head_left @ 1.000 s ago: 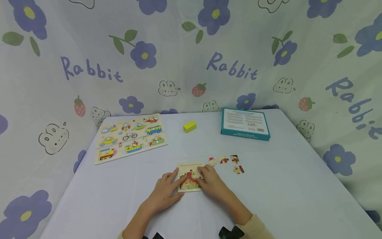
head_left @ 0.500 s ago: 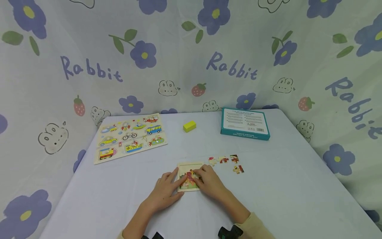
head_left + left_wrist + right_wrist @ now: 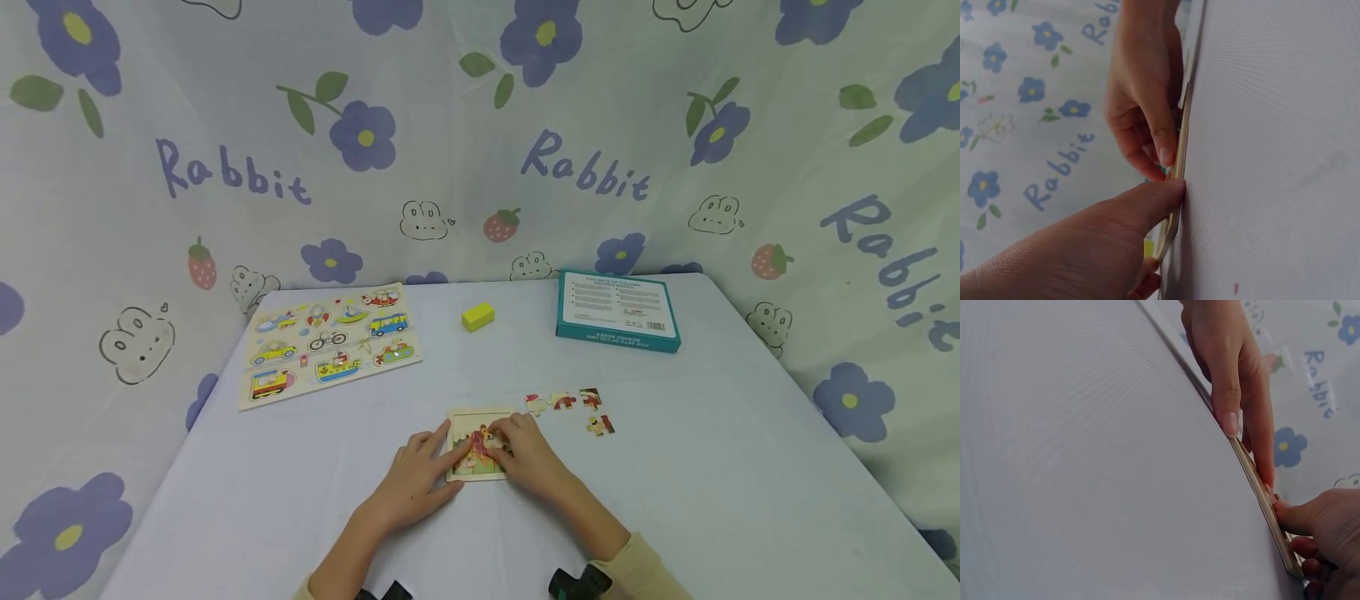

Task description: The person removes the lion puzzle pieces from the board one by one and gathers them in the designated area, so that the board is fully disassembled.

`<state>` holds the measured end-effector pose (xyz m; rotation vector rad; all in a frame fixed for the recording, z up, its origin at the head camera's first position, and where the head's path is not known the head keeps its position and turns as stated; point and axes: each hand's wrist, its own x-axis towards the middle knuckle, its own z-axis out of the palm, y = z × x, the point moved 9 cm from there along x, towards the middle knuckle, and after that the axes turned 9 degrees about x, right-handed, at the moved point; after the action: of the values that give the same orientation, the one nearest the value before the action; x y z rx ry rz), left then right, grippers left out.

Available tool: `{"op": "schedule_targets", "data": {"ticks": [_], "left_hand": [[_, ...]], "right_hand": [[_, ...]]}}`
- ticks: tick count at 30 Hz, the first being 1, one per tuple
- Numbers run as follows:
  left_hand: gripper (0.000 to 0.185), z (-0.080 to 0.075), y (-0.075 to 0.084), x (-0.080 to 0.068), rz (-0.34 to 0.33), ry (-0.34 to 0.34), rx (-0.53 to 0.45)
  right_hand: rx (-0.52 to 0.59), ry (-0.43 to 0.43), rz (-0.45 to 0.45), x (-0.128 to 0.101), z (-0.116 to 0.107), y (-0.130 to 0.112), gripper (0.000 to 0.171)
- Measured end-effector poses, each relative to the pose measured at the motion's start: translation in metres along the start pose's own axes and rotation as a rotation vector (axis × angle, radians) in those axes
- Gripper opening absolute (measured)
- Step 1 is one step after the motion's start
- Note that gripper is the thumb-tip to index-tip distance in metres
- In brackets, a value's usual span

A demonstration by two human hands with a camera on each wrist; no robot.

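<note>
The small puzzle tray (image 3: 477,444) is lying flat on the bench (image 3: 712,467), near its front edge and about centre. It is a thin pale wooden square with a raised rim, and its inside is showing a partly built picture in red, yellow and green. Seen edge-on from the wrist cameras, it is sitting flush on the cloth.

The left hand (image 3: 417,481) is resting at the tray's 9 o'clock side, its fingers (image 3: 435,439) lying straight along the left rim and its thumb against the near corner, steadying rather than gripping. The right hand (image 3: 527,457) is covering the tray's 3 o'clock side, its fingers (image 3: 501,435) curling down onto a piece in the picture; whether they are pinching it or only pressing it I cannot tell.

Against the frame a second ago, the right fingers are sitting further in over the picture, hiding more of it; the left hand and the tray are lying where they were.

Loose puzzle pieces (image 3: 572,406) are lying at 2 o'clock from the tray, just beyond the right hand. Further back, a vehicle puzzle board (image 3: 328,343) is lying at 10 o'clock, a yellow block (image 3: 477,317) at 12 o'clock, and a teal box (image 3: 617,309) at 1 o'clock.
</note>
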<state>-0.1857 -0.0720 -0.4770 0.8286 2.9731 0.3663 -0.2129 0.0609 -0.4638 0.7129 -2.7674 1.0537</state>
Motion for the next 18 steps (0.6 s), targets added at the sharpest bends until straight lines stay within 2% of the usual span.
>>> {"op": "schedule_targets", "data": {"ticks": [4,10,14,18], "left_hand": [[0.056,-0.0002,-0.0008,-0.0001,-0.004,0.009,-0.012],[0.056,-0.0001,-0.0015,0.0002,-0.009,0.008,-0.025],[0.056,0.0006,-0.0024,0.0,-0.012,0.006,-0.033],[0.056,0.0007,-0.0027,-0.0002,-0.011,0.013,-0.031]], "right_hand": [[0.012,0.02,-0.004,-0.0008,-0.0014,-0.0001,0.027],[0.035,0.019,0.039,-0.0004,-0.0019,0.0031,0.029],[0.067,0.049,0.072,0.0004,-0.0045,0.0057,0.029],[0.085,0.091,0.062,0.0002,-0.0079,0.005,0.028]]}}
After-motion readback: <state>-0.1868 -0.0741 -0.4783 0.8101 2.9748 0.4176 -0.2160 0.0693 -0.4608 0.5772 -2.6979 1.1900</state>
